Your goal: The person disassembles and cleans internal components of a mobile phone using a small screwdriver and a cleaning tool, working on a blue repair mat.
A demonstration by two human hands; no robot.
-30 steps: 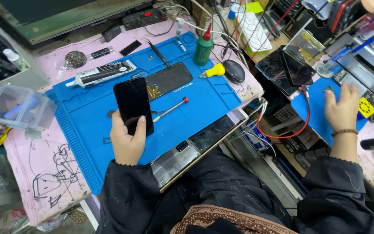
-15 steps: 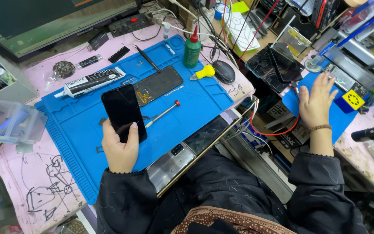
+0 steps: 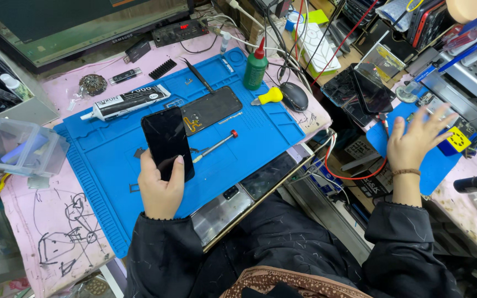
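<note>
The left hand (image 3: 160, 190) has a closed grip on the black phone (image 3: 168, 142) above the blue mat (image 3: 106, 165), best kept level, while the right hand (image 3: 415, 144) hovers open-fingered over the side bench (image 3: 459, 182).

A blue mat (image 3: 111, 165) covers the middle of a pink-topped workbench (image 3: 45, 232). Behind the mat a dark monitor (image 3: 84, 22) leans along the bench's far edge. Left of the mat stands a clear plastic box (image 3: 17, 154). Right of the mat, cluttered shelves (image 3: 415, 49) crowd a second bench.
</note>
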